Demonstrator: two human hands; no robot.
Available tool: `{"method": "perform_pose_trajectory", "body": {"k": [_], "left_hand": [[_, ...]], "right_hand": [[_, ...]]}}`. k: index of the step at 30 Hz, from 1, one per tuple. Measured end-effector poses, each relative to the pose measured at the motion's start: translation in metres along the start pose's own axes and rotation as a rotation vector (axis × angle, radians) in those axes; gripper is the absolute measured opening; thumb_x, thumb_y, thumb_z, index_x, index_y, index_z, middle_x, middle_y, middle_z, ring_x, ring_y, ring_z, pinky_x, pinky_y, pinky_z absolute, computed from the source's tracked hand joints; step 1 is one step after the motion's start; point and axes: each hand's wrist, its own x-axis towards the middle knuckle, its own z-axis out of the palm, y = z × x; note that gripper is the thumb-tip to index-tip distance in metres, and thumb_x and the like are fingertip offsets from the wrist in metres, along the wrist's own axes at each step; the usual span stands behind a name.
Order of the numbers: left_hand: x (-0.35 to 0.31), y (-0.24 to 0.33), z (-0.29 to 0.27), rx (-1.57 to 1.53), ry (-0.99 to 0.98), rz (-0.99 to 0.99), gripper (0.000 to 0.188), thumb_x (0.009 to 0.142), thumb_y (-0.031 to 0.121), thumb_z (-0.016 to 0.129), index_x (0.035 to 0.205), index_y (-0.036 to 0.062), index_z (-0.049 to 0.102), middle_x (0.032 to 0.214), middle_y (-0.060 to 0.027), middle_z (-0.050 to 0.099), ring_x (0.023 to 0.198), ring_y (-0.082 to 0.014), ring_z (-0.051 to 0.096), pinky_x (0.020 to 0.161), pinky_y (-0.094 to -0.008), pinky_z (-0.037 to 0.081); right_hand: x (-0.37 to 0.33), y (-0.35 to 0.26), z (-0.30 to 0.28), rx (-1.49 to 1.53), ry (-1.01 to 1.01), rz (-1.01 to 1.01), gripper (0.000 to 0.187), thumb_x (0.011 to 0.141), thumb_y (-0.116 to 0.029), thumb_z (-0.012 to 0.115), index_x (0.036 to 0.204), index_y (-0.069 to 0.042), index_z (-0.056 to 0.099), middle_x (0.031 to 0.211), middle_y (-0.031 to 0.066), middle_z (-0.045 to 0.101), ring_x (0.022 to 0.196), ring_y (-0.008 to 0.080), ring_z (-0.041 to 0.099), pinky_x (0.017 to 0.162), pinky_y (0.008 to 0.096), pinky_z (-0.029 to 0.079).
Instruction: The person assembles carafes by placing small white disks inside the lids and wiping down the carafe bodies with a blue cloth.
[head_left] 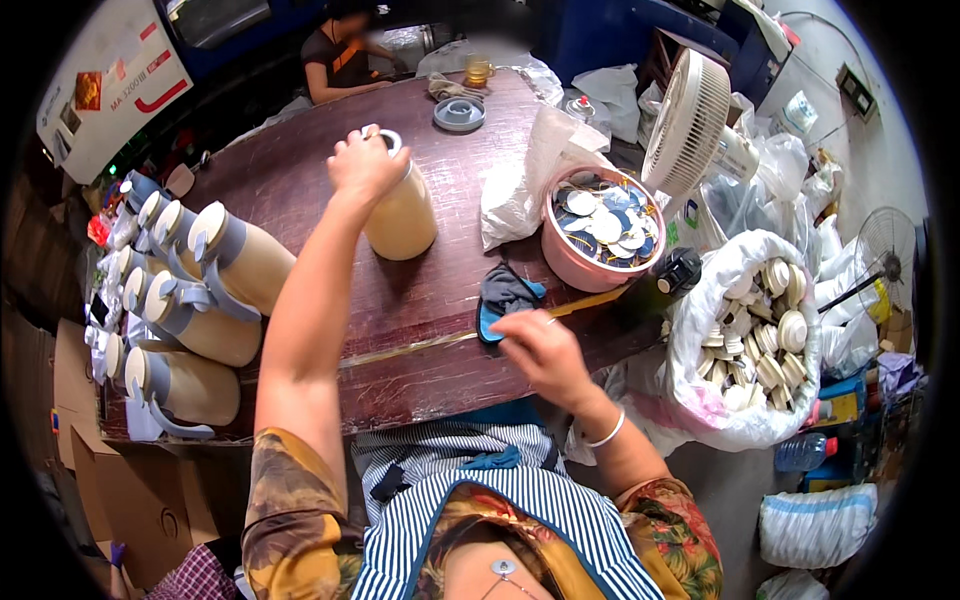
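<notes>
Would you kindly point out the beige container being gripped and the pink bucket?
Gripped beige container [402, 218]: head view, middle of its body.
Pink bucket [575, 268]: head view, front of its wall.

A broad, dark-red bench [290, 180] spreads in front of you, its worn, glossy top catching pale light, with grey floor [712, 500] showing below on your right and an open cardboard box [135, 490] below its left end. To your right, a whitish wall [892, 125] carries a dark socket plate [856, 92], and on that side you have a white electric fan [688, 125] and a wire-caged fan [888, 265]. Past the far edge you face blue cabinet-like panels [620, 40], with a white machine housing [120, 55] at your upper left.
</notes>
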Motion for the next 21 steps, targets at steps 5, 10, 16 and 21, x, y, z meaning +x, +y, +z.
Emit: {"method": "perform_pose_trajectory", "body": {"k": [5,10,16,21], "left_hand": [[-0.070,-0.073,-0.050,-0.282,-0.198,0.671,0.062,0.071,0.011,0.059,0.132,0.0066,0.052,0.136,-0.0137,0.056,0.139,-0.0372,0.039,0.117,-0.0432,0.029],[-0.172,-0.078,-0.082,-0.110,-0.190,0.745,0.058,0.063,-0.003,0.065,0.117,0.0144,0.059,0.140,-0.0087,0.052,0.144,-0.0414,0.029,0.118,-0.0570,0.022],[-0.242,-0.103,-0.086,-0.053,-0.016,0.882,0.014,0.069,0.010,0.071,0.078,0.0150,0.061,0.138,-0.0024,0.055,0.140,-0.0381,0.038,0.114,-0.0577,0.030],[-0.269,-0.101,-0.069,-0.214,0.177,0.789,0.022,0.072,0.010,0.069,0.090,0.0230,0.071,0.138,-0.0036,0.057,0.137,-0.0364,0.042,0.111,-0.0531,0.036]], "right_hand": [[0.034,0.044,-0.057,-0.532,0.316,0.100,0.022,0.083,-0.010,0.070,0.105,-0.006,0.067,0.101,0.0115,0.067,0.095,0.0338,0.062,0.084,0.0426,0.049],[0.085,0.115,-0.070,-1.006,0.241,0.277,0.034,0.080,-0.025,0.076,0.110,-0.011,0.070,0.115,0.0039,0.065,0.113,0.0281,0.056,0.092,0.0423,0.045],[0.093,0.159,-0.068,-0.973,0.196,0.268,0.020,0.084,-0.031,0.071,0.101,-0.020,0.074,0.113,-0.0032,0.070,0.119,0.0276,0.055,0.098,0.0446,0.041],[0.087,0.145,-0.077,-0.753,0.689,0.040,0.016,0.094,-0.020,0.063,0.097,-0.008,0.073,0.100,0.0086,0.073,0.094,0.0298,0.066,0.084,0.0406,0.051]]}}
